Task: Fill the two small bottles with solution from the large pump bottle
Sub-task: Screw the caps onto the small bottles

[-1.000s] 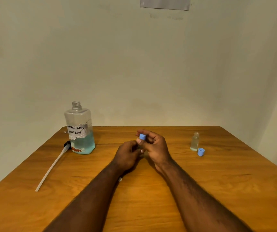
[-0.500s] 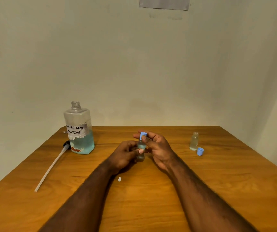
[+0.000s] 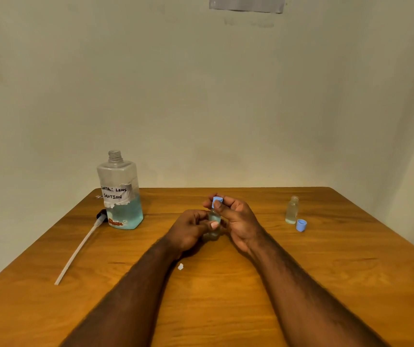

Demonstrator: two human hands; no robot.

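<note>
At mid table my left hand (image 3: 191,227) grips a small clear bottle (image 3: 214,219) upright. My right hand (image 3: 236,217) pinches a blue cap (image 3: 217,201) right at the bottle's top. The large bottle (image 3: 120,194), labelled contact lens solution and about a third full of blue liquid, stands uncapped at the back left. Its pump head with a long white tube (image 3: 80,247) lies on the table beside it. A second small bottle (image 3: 292,210) stands open at the back right with its blue cap (image 3: 301,225) lying next to it.
The wooden table (image 3: 226,296) ends at the wall behind and at edges left and right. A tiny white plug (image 3: 180,266) lies under my left forearm.
My hands have parted a little, so the small bottle now shows between them. The blue cap stays at its top in my right fingers.
</note>
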